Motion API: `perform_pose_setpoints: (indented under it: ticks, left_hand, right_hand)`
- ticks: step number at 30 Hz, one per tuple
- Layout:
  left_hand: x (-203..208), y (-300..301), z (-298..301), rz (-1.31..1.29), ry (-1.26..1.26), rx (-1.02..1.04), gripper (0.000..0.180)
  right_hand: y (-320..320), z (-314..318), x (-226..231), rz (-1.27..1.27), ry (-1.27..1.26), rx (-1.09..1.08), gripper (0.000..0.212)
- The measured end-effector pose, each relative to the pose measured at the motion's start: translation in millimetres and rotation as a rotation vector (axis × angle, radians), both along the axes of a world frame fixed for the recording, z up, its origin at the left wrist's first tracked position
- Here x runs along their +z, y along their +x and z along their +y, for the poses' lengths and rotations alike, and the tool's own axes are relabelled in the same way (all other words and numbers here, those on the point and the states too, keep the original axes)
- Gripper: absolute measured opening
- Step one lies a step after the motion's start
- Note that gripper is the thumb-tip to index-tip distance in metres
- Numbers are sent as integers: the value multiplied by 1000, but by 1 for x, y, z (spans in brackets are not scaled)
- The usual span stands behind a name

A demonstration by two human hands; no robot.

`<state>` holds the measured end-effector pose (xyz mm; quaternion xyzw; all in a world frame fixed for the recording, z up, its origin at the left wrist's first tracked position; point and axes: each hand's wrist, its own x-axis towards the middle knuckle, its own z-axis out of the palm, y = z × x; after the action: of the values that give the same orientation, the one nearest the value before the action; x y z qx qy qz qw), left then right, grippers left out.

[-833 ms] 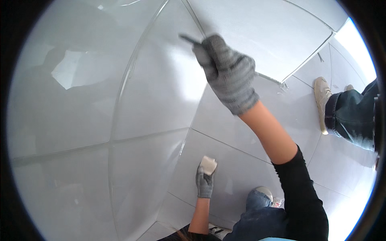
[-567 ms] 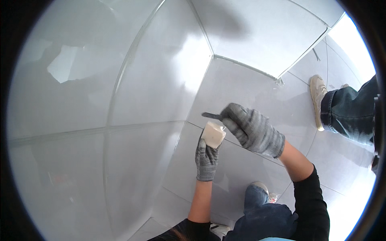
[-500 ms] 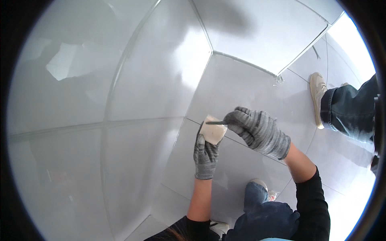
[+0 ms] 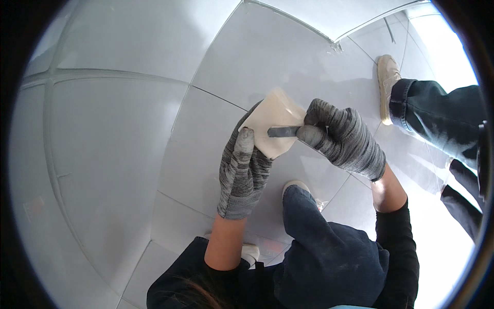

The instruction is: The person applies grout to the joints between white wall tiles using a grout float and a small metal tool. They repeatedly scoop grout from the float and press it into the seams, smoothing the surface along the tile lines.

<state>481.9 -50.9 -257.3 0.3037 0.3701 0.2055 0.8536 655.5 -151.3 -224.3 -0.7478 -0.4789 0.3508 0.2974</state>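
My left hand (image 4: 242, 172), in a grey knitted glove, grips a cream, roughly square flat piece (image 4: 271, 110), its thumb lying on the piece's near corner. The piece's kind cannot be made out. My right hand (image 4: 346, 138), gloved the same way, pinches a narrow dark flat strip (image 4: 282, 132) that looks like a metal blade or scraper. The strip points left and lies across the cream piece's face, seemingly touching it. Both hands are held in front of my bent knee, above the tiled floor.
A grey tiled wall (image 4: 113, 123) runs along the left, and another wall panel (image 4: 303, 13) meets it at the far side. Grey floor tiles (image 4: 206, 123) lie below. At the right stands another person's leg with a beige shoe (image 4: 386, 87); more dark feet (image 4: 460, 206) show nearer.
Both hands have come nearer and look larger. The cream piece is turned more toward me, and the strip lies further down on its face. The view has shifted, with the wall corner now higher.
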Motion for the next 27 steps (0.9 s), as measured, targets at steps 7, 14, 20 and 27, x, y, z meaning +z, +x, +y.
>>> perform_pose_setpoints:
  ticks: [7,14,20,27]
  left_hand:
    - [6,-9,-15,59,-54,87,48]
    - [22,-30,-9,162,187,262,48]
    - [14,-27,5,165,324,73,46]
    - [12,-31,2,128,371,3,44]
  right_hand:
    - [-10,-22,-12,40,0,-64,33]
    - [-3,-30,-13,-141,-167,-161,32]
    - [-10,-17,11,36,120,-81,28]
    - [-15,9,-8,77,108,54,31]
